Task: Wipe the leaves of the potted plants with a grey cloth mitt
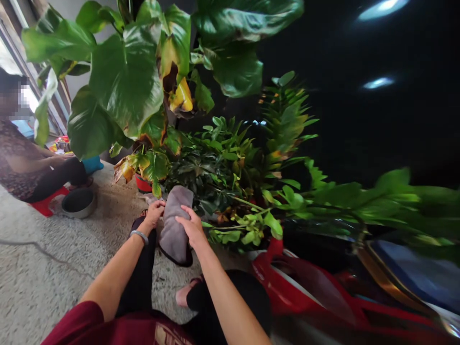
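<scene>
A long, rounded piece of soft grey fabric (174, 225) with a dark lower edge hangs between my hands, above the concrete floor. My right hand (191, 225) grips its right side, with fingers lying over the grey face and the rest hidden. At its upper left side my left hand (155, 212) has curled fingers against the edge. A grey bangle (140, 235) circles my left wrist. Pale, crumpled material (157, 197) lies just behind my left hand, too small to make out.
Large leafy plants (125, 81) lean over my hands, with a red pot (143, 184) beneath. At left a person (21, 153) sits on a red stool (50, 201) beside a grey basin (79, 203). A red plastic object (298, 282) stands at right.
</scene>
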`<state>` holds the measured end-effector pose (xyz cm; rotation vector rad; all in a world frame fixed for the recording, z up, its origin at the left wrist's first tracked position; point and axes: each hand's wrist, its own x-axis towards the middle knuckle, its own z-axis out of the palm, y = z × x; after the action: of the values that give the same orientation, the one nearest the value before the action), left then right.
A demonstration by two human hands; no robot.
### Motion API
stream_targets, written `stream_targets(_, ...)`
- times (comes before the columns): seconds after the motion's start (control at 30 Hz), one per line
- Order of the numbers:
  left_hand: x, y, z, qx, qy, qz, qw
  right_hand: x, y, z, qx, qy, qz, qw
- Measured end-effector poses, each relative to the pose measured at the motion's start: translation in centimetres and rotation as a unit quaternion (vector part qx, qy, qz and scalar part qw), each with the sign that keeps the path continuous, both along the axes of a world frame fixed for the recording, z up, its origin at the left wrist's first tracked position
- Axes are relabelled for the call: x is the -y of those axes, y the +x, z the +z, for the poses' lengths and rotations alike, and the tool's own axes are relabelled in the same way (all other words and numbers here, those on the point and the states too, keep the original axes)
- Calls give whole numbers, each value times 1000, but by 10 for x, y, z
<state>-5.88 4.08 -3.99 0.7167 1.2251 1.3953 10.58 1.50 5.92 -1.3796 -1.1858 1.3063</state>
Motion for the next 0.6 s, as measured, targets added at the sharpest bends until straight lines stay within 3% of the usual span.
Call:
stream_targets(0.1, -3, -6, 5, -40, 46, 151, 987, 18, 14, -14, 9, 4, -1, 1000)
stream_targets(0.17, -6, -11, 12, -74, 84, 197, 974, 22, 20, -13, 16, 20, 2, 1000)
stream_targets(0.37, -6, -13, 30, -84, 124, 118, 982, 21, 22, -8, 37, 41, 16, 998)
stream_targets(0.5, 6, -14, 28, -63, 119, 119, 984, 28, 28, -11, 47, 35, 40, 997)
stream_targets(0.6, 11, -15, 25, -55, 136, 109, 983, 37, 35, 1, 57, 22, 43, 997)
